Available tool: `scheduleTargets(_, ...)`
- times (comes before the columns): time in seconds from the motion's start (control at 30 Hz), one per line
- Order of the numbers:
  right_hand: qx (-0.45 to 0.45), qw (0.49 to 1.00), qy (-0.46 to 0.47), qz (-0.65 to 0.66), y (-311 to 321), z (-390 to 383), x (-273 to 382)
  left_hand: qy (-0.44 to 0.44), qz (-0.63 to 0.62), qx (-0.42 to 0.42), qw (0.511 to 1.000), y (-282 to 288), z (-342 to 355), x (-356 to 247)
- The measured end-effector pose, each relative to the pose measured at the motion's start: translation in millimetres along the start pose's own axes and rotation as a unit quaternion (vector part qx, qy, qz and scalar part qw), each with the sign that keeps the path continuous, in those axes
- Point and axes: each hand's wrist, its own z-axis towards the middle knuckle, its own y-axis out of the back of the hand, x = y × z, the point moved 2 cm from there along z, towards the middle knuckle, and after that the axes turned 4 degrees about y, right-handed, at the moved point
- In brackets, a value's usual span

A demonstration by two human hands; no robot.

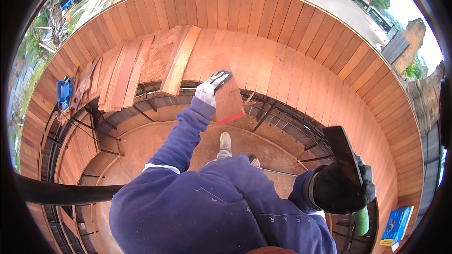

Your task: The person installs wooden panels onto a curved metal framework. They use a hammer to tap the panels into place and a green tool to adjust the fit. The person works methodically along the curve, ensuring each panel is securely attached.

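My left hand (213, 87), in a white and black glove, grips a short reddish board (230, 103) with a red-marked end, over the inner edge of the curved plank surface (296, 80). My right hand (343, 189), in a black glove at the lower right, is closed on a black tool (336, 141) with a green cylindrical part (361, 222) showing below it; the exact kind of tool is hard to make out.
Loose planks (127, 73) and sawdust lie at the upper left, near a blue tool (64, 94). A curved plank wall (254, 9) surrounds me. Below are metal framing bars (263, 117). A blue box (396, 223) sits at the lower right.
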Motion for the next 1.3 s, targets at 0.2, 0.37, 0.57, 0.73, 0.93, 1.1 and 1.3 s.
scheduleTargets(0.2, 0.286, 0.882, -0.214, -0.306, 7, -52, -61, 0.024, 0.013, 0.023, 0.999, 2, -3, 11)
scheduleTargets(0.37, 0.132, 0.947, -0.269, -0.116, 11, -78, -75, 0.033, -0.027, -0.015, 0.999, 7, -5, 9)
scheduleTargets(0.57, 0.034, 0.924, -0.288, -0.249, 30, -81, -69, 0.008, -0.009, -0.012, 1.000, 5, -2, 13)
scheduleTargets(0.73, 0.086, 0.987, -0.080, -0.108, -21, 6, -16, 0.021, -0.011, -0.017, 1.000, 8, -1, 21)
scheduleTargets(0.93, 0.275, 0.897, -0.179, -0.296, -1, -74, -68, 0.009, -0.011, -0.003, 1.000, 3, -1, 24)
scheduleTargets(1.1, 0.074, 0.941, -0.257, -0.209, 13, -98, -88, 0.032, -0.037, -0.015, 0.999, 11, 3, 14)
scheduleTargets(1.3, 0.013, 0.920, -0.324, -0.221, 3, -72, -67, 0.030, -0.052, -0.007, 0.998, 5, -3, 15)
